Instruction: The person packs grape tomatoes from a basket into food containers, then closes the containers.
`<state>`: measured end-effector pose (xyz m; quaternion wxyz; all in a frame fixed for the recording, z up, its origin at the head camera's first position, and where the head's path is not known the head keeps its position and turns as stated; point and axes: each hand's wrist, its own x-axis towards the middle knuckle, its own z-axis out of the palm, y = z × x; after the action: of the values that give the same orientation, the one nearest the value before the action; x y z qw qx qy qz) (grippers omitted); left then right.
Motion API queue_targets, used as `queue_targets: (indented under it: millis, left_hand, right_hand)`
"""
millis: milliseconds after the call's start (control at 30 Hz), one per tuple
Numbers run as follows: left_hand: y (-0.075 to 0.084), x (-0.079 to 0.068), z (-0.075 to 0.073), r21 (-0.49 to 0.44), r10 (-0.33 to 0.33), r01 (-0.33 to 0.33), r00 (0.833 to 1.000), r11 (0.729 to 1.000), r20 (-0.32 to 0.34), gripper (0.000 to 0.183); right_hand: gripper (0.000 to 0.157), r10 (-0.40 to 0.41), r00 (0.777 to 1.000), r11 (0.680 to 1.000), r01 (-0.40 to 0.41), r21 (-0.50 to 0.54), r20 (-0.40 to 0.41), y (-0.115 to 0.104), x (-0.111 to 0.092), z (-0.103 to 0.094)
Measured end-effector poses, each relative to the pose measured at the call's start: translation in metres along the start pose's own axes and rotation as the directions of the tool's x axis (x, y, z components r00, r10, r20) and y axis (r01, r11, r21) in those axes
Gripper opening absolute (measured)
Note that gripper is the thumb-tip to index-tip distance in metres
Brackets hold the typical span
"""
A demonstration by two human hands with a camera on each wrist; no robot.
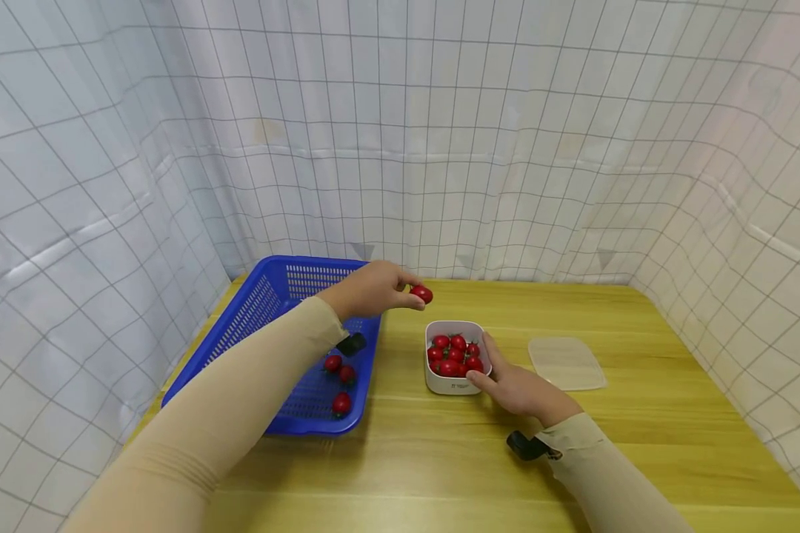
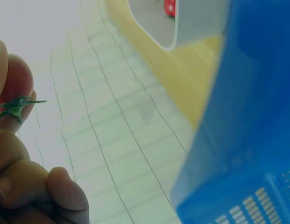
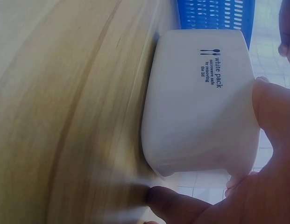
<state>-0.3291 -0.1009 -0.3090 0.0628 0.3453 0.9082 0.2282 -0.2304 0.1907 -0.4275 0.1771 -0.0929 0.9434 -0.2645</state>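
My left hand (image 1: pixel 378 289) pinches a red cherry tomato (image 1: pixel 422 295) between thumb and fingertip, in the air between the blue basket and the white food container. A green stem shows on that tomato (image 2: pixel 17 84) in the left wrist view, with the other fingers curled below it. The white food container (image 1: pixel 455 386) stands on the table with several cherry tomatoes (image 1: pixel 455 354) inside. My right hand (image 1: pixel 523 389) grips its right side, thumb at the front rim. Printed lettering marks the container's wall (image 3: pixel 196 107) in the right wrist view.
The blue perforated basket (image 1: pixel 367 370) stands at the left, holding a few tomatoes (image 1: pixel 341 403); the left forearm crosses above it and hides part of its inside. A translucent lid (image 1: pixel 567 363) lies right of the container on the wooden table (image 1: pixel 427 474). A checked curtain (image 1: pixel 453 148) surrounds the table.
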Motion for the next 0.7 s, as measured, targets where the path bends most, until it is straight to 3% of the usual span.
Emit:
queue_targets:
  millis: [200, 700]
  left_hand:
    - [0.012, 0.009, 0.008, -0.01, 0.016, -0.016, 1.0, 1.0, 0.008, 0.042]
    - [0.024, 0.019, 0.021, 0.016, 0.064, -0.065, 0.996, 0.998, 0.068, 0.041]
  right_hand:
    - [0.101, 0.0, 1.0, 1.0, 0.0, -0.005, 0.0, 0.001, 0.001, 0.0]
    - [0.102, -0.004, 1.0, 1.0, 0.004, 0.006, -0.001, 0.002, 0.002, 0.0]
